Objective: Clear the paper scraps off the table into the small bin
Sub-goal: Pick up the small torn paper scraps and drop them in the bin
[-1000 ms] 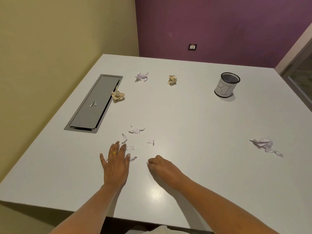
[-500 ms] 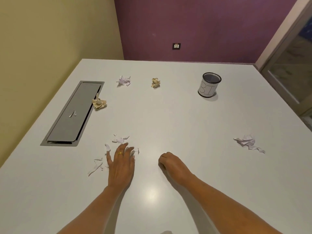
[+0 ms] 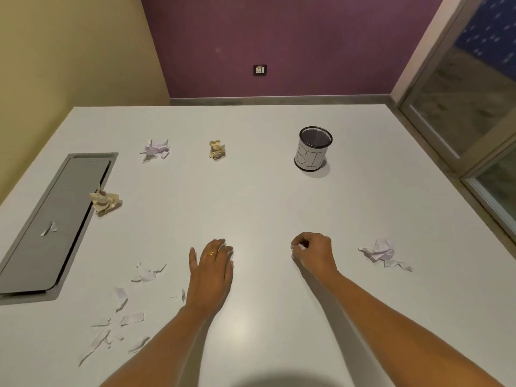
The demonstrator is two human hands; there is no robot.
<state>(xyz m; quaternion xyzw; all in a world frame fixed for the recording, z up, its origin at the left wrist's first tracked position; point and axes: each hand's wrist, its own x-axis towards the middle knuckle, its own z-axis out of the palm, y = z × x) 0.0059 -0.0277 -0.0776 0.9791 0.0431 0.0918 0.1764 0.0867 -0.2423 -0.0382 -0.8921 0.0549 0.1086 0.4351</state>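
The small black mesh bin [image 3: 314, 149], with a white label, stands upright at the far right of the white table [image 3: 265, 208]. My left hand [image 3: 212, 272] lies flat, palm down, its fingertips resting on a few small white scraps [image 3: 228, 249]. To its right, my right hand [image 3: 314, 252] is curled into a fist, and a white bit shows between its fingers. Several torn white scraps [image 3: 120, 322] lie scattered left of my left arm. Crumpled balls sit around the table: white [image 3: 155, 149], tan [image 3: 217, 149], tan [image 3: 105, 202] and white [image 3: 381, 251].
A grey recessed hatch [image 3: 55, 219] is set into the table's left side, and a small scrap [image 3: 49, 229] lies on it. A yellow wall runs along the left, a purple wall stands behind, and a glass door [image 3: 460, 107] is at the right.
Both hands have slid forward and to the right, away from the scattered scraps. My left hand pushed a few scraps along under its fingers. My right hand stayed closed.
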